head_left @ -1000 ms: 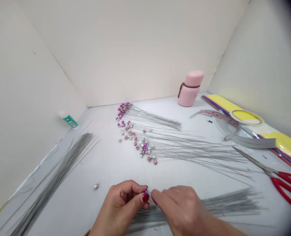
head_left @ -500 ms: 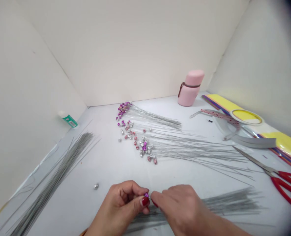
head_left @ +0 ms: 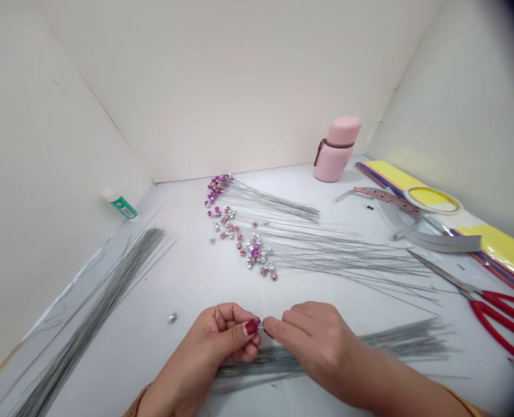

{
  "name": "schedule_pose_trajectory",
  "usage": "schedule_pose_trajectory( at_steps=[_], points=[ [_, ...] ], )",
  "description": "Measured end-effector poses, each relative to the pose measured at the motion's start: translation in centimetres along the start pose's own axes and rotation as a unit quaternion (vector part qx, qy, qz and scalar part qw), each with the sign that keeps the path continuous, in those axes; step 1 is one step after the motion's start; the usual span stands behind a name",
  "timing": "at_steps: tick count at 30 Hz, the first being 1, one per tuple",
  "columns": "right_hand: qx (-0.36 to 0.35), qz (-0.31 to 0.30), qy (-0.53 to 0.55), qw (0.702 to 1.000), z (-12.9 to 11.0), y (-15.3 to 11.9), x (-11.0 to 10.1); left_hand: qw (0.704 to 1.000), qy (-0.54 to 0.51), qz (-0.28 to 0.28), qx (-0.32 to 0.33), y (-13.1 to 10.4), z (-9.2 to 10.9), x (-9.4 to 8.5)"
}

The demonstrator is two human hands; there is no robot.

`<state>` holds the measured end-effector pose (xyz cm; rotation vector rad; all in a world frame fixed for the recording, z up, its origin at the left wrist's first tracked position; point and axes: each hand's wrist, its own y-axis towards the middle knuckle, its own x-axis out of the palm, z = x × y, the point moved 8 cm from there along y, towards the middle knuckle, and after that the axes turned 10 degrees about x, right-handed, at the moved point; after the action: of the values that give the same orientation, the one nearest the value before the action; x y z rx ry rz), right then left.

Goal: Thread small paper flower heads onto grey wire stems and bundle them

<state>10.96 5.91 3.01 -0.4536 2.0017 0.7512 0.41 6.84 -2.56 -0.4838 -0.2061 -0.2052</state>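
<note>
Just above the table at the front, my left hand (head_left: 220,336) is closed in a pinch between thumb and index finger. A purple bead is nearly hidden in that pinch; in the earlier frame it shows more fully. My right hand (head_left: 320,341) is closed beside it, its thumb and index finger gripping a thin wire (head_left: 261,328) that runs to the bead. Below both hands lies a bundle of grey wires (head_left: 404,341). Farther back, wires tipped with silver, pink and purple beads (head_left: 257,250) are spread out. One loose silver bead (head_left: 172,318) rests left of my left hand.
Another grey wire bundle (head_left: 105,301) lies at the left, near a glue stick (head_left: 123,206). Red-handled scissors (head_left: 478,292), a roll of tape (head_left: 433,200) and yellow packaged sheets (head_left: 495,246) are at the right. A pink bottle (head_left: 336,152) stands at the back.
The view has shifted slightly, so most things sit a little higher. My left fingers now cover the purple bead more, and a short piece of wire shows between my hands.
</note>
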Motion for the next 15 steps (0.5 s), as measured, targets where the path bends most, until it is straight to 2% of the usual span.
schedule_pose_trajectory(
  at_steps=[3, 9, 15],
  points=[
    [-0.015, 0.017, -0.028, 0.999, 0.4, -0.1, 0.1, 1.000, -0.010, 0.004, 0.017, 0.1, 0.3, -0.2],
    [0.106, -0.038, 0.015, 0.994, 2.8, 0.7, 1.0, 0.989, -0.023, 0.099, 0.104, 1.2, 1.2, -3.3],
    [0.178, -0.085, 0.018, 0.980, 3.1, 0.6, 0.9, 0.986, -0.007, 0.105, 0.127, 1.6, 1.2, -3.6]
  ],
)
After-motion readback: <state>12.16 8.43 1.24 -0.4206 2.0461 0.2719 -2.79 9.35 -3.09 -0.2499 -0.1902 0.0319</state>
